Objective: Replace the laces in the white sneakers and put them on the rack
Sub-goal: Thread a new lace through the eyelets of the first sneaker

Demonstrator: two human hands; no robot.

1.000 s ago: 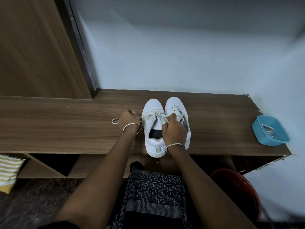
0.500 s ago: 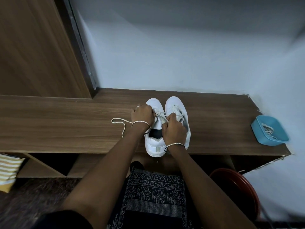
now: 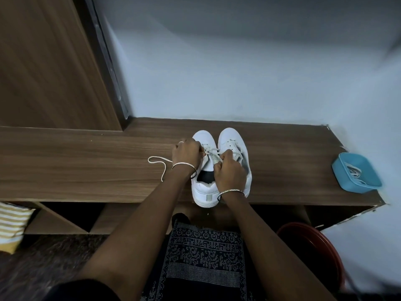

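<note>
- White sneakers are seen side by side and touching on the wood-grain tabletop, toes toward the wall and heels at its near edge.
- The left hand is curled at the upper eyelets of the left sneaker, fingers closed on what appears to be the lace; the free end of the lace is trailed in a loop over the tabletop just beside the wrist.
- The right hand is closed too, and a strand is pinched over the tongue between the two shoes; exactly which eyelet is served cannot be told.
- The step in hand is judged to be the threading of the left sneaker, with only part of the rows crossed.
- For the next move, the loose end would need to be drawn through and the strands evened before the next eyelet is fed.
- More laces are kept in a blue tray well apart at the right end of the tabletop.
- The open compartments below are taken to be the rack; nothing has been placed there yet.
</note>
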